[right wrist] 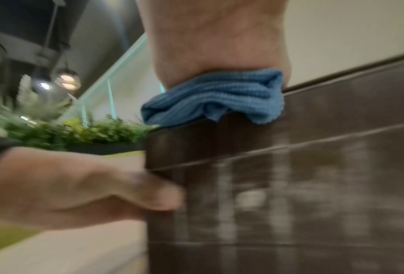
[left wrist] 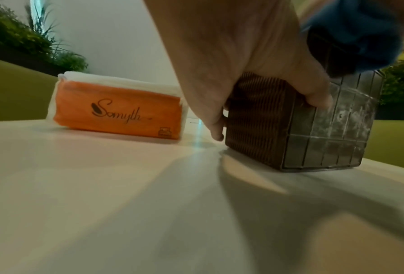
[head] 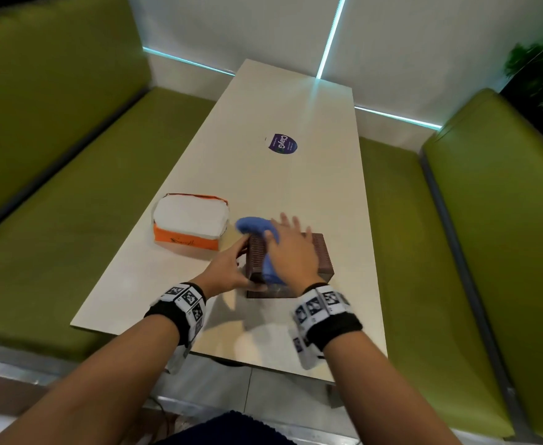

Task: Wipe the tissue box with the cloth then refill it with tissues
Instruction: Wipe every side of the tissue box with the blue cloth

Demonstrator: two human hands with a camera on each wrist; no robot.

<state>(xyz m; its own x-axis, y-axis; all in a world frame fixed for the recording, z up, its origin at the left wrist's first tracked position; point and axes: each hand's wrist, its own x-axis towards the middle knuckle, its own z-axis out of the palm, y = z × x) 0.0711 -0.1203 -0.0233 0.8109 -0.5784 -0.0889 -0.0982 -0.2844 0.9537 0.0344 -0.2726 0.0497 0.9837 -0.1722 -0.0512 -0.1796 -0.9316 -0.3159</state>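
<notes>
A brown ribbed tissue box [head: 323, 256] [left wrist: 262, 118] [right wrist: 313, 176] stands on the white table [head: 263, 175] near its front edge. My left hand [head: 231, 268] [left wrist: 243, 64] [right wrist: 79, 185] grips the box's left near corner, thumb on the glossy front face, fingers along the ribbed side. My right hand [head: 291, 248] [right wrist: 215, 37] lies flat on the box's top with fingers spread, pressing a blue cloth [head: 257, 232] [left wrist: 356, 33] [right wrist: 215, 96] onto it. The cloth sticks out past the box's far left edge and hangs over the near edge.
An orange pack of white tissues [head: 190, 223] [left wrist: 118, 105] lies on the table just left of the box. A purple round sticker [head: 283, 144] sits mid-table. Green bench seats [head: 456, 252] flank both sides; plants [head: 539, 59] stand behind the right bench.
</notes>
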